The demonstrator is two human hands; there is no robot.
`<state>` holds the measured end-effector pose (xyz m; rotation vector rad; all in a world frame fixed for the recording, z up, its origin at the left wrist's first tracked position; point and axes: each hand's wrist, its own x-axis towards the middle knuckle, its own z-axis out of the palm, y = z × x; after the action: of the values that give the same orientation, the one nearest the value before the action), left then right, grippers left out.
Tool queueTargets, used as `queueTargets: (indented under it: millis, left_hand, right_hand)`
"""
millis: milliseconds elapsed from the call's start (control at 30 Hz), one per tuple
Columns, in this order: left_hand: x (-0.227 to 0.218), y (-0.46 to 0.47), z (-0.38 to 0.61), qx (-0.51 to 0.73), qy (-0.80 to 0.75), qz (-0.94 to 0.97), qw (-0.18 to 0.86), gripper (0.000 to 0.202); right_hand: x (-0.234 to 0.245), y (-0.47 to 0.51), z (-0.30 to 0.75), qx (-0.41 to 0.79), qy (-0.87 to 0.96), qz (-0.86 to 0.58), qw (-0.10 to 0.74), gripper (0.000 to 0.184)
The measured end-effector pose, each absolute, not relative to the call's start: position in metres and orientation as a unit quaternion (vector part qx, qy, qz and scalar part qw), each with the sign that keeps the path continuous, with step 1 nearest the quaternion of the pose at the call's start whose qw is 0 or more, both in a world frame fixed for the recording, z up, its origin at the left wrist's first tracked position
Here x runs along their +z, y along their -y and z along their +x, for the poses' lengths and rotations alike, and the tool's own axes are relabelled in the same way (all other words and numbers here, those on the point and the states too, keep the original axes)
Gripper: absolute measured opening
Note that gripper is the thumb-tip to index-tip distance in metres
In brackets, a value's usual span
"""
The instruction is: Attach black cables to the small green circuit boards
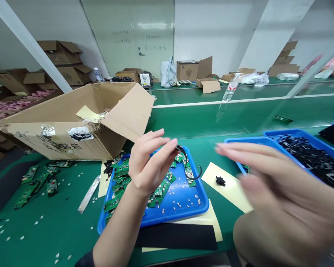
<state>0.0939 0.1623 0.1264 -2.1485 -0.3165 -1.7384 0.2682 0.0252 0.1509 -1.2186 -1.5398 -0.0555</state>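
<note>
Gripping, by all appearances, a thin black strip (195, 179) at the fingertips of the left hand (150, 161) (pinch partly hidden behind the knuckles, so cannot tell the thumb's place). Curling rightward and down from those fingers, in front of the blue tray (204, 207); cannot tell if touching it. Beneath and around the same fingers, inside the tray: green circuit boards (121, 170), plus, lower right, scattered small white pieces (179, 204).

Well to the right, showing the right hand (278, 185) blurred but open, fingers extended, thumb apart, nothing visible between them. Below the gap between both sets of fingers, on the worktop (64, 207): a black cluster (220, 180) on a pale yellow sheet (235, 192). Behind the right fingers: a second blue tray (250, 139), partly covered.

In hand, judging from the poses: handling the loose strip, at a stage with only the left fingers engaged. Calling next, probably, for a light, precise pinch, and for care with such a springy-looking curl so near the boards.
</note>
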Motion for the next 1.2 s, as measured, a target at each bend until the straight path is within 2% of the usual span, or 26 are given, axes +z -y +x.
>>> queueTargets:
  millis: [167,400,567,767,900,1033,1200]
  left_hand:
    - [0.121,-0.159,0.094,-0.621,0.110,-0.755,0.180,0.043]
    - [0.119,-0.162,0.092,-0.634,0.131,-0.744,0.165,0.044]
    - [0.121,-0.160,0.092,-0.633,0.124,-0.752,0.134,0.043]
    - [0.124,-0.158,0.093,-0.613,0.100,-0.779,0.087,0.034]
    - [0.125,-0.160,0.091,-0.596,0.091,-0.797,0.026,0.035]
    - [0.124,-0.158,0.090,-0.569,0.103,-0.804,-0.140,0.042]
    - [0.126,-0.148,0.096,-0.561,0.127,-0.750,-0.328,0.040]
  right_hand:
    - [0.146,-0.077,0.244,0.118,0.662,-0.496,0.549,0.018]
    - [0.140,-0.082,0.247,0.207,0.624,-0.448,0.606,0.008]
    - [0.140,-0.086,0.250,0.253,0.611,-0.442,0.605,0.006]
    - [0.140,-0.090,0.251,0.197,0.644,-0.447,0.589,0.005]
    - [0.139,-0.091,0.249,0.109,0.685,-0.431,0.577,0.008]
    - [0.137,-0.093,0.247,0.015,0.709,-0.398,0.582,0.008]
    - [0.137,-0.094,0.246,-0.022,0.707,-0.389,0.590,0.009]
